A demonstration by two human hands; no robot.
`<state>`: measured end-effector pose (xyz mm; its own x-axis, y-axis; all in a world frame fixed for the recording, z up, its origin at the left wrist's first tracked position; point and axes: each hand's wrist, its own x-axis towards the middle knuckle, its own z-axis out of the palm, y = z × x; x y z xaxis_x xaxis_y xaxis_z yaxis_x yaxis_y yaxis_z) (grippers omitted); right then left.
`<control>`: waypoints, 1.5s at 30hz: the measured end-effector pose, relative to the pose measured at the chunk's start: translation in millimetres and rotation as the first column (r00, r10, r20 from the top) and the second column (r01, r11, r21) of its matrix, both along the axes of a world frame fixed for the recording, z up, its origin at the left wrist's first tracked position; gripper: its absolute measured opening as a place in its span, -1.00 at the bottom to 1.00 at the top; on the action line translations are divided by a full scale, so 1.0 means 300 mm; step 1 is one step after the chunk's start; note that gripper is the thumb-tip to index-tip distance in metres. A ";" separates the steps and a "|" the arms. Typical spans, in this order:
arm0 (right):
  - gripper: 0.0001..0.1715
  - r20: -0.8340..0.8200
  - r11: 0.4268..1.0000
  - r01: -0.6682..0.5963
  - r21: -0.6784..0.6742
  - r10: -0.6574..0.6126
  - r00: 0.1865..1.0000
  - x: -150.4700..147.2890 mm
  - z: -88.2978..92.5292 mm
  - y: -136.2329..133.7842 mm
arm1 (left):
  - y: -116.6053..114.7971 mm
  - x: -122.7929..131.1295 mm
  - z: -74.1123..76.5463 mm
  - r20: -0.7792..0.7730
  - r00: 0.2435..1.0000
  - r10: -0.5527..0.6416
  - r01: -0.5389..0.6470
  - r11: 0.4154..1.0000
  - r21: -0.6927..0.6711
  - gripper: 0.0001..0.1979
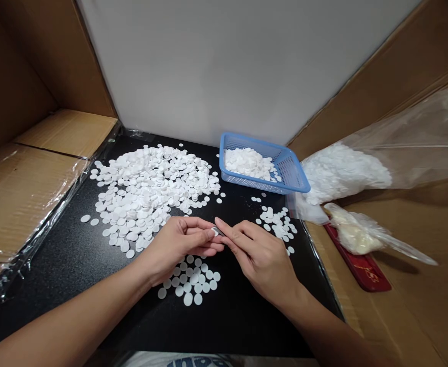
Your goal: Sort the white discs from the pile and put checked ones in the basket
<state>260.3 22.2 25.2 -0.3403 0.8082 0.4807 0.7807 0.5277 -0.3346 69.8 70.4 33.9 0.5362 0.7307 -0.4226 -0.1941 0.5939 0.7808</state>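
Just above the middle of the black tabletop's front half, my two hands meet at the fingertips. My left hand (185,237) pinches a small white disc (214,232) between thumb and fingers. My right hand (262,255) is closed on a small, thin grey piece (218,231) that touches the disc; its kind is too small to tell. Below my left hand lies a loose group of white discs (193,280), mostly in a single layer. A large heap of white discs (151,186) spreads behind and left of my hands.
A blue plastic basket (262,186) at the back right holds more discs. Several discs (279,223) lie in front of it. At right, a clear bag of white discs (346,171) leans on cardboard, near a knotted plastic bag (356,234) on a red case (369,275). Cardboard walls flank the black table (254,326).
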 end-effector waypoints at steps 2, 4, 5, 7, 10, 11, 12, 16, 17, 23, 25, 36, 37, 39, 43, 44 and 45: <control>-0.55 0.000 1.000 0.002 0.001 -0.002 1.000 0.001 0.000 0.000 | 0.000 -0.002 -0.001 -0.010 1.000 -0.009 0.009 1.000 0.009 -0.70; -0.55 0.003 1.000 0.001 -0.004 -0.001 1.000 0.001 -0.001 -0.001 | 0.002 -0.005 -0.001 -0.019 1.000 -0.014 0.015 1.000 0.014 -0.71; -0.55 0.004 1.000 -0.001 -0.005 0.001 1.000 0.001 -0.001 -0.001 | 0.002 -0.006 0.000 -0.020 1.000 -0.019 0.020 1.000 0.013 -0.71; -0.55 -0.005 1.000 -0.003 -0.018 0.003 1.000 0.001 0.001 -0.001 | 0.004 -0.009 0.002 -0.020 0.999 -0.031 0.031 0.999 0.010 -0.71; -0.58 -0.099 0.996 -0.015 -0.092 0.006 0.995 -0.001 0.009 0.001 | 0.004 -0.011 0.006 -0.034 0.998 -0.044 0.045 0.998 0.036 -0.75; -0.60 -0.150 0.991 -0.017 -0.134 -0.003 0.989 -0.002 0.013 0.002 | 0.004 -0.012 0.008 -0.046 0.998 -0.040 0.043 0.997 0.059 -0.78; -0.63 -0.205 0.984 -0.013 -0.177 -0.024 0.979 -0.002 0.016 0.003 | 0.003 -0.012 0.009 -0.060 0.998 -0.033 0.039 0.995 0.091 -0.80; -0.80 -0.361 0.965 0.031 -0.261 -0.128 0.924 -0.007 0.017 0.005 | -0.001 -0.009 0.012 -0.141 0.990 -0.004 0.040 0.967 0.252 -0.92; -0.84 -0.380 0.966 0.033 -0.258 -0.133 0.916 -0.011 0.015 0.004 | -0.002 -0.008 0.011 -0.162 0.987 -0.003 0.049 0.959 0.281 -0.94; -0.83 -0.419 0.972 -0.073 -0.225 -0.029 0.908 -0.036 0.013 0.013 | -0.015 0.009 -0.008 -0.211 0.976 -0.053 0.111 0.956 0.272 -0.92; -0.82 -0.377 0.950 -0.048 -0.309 -0.076 0.923 0.005 0.017 0.031 | -0.018 0.010 -0.019 -0.260 0.963 -0.069 0.147 0.945 0.292 -0.86; -0.84 0.110 0.814 0.483 -0.323 -0.474 0.873 0.321 -0.052 0.124 | 0.085 -0.128 -0.049 -0.712 0.540 0.449 0.518 0.488 0.702 -0.82; -0.76 0.068 0.855 0.410 -0.317 -0.410 0.909 0.285 -0.059 0.117 | 0.096 -0.137 -0.049 -0.730 0.498 0.468 0.548 0.483 0.683 -0.83; -0.63 0.044 0.900 0.279 -0.335 -0.280 0.959 0.199 -0.077 0.099 | 0.109 -0.145 -0.051 -0.755 0.438 0.487 0.595 0.473 0.650 -0.83; -0.51 0.201 0.925 0.245 -0.292 -0.191 0.961 0.072 -0.127 0.072 | 0.107 -0.122 -0.064 -0.781 0.387 0.490 0.672 0.430 0.603 -0.92; -0.51 0.246 0.927 0.258 -0.274 -0.192 0.950 0.061 -0.138 0.070 | 0.104 -0.112 -0.069 -0.783 0.377 0.494 0.686 0.419 0.595 -0.95; -0.51 0.285 0.928 0.275 -0.251 -0.200 0.937 0.057 -0.147 0.070 | 0.102 -0.103 -0.073 -0.782 0.369 0.502 0.696 0.408 0.590 -0.97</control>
<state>277.6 43.1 -18.9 -0.2002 0.9690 0.1448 0.9485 0.2287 -0.2193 38.8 100.9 11.9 0.4466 0.8896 0.0960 0.8225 -0.4504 0.3474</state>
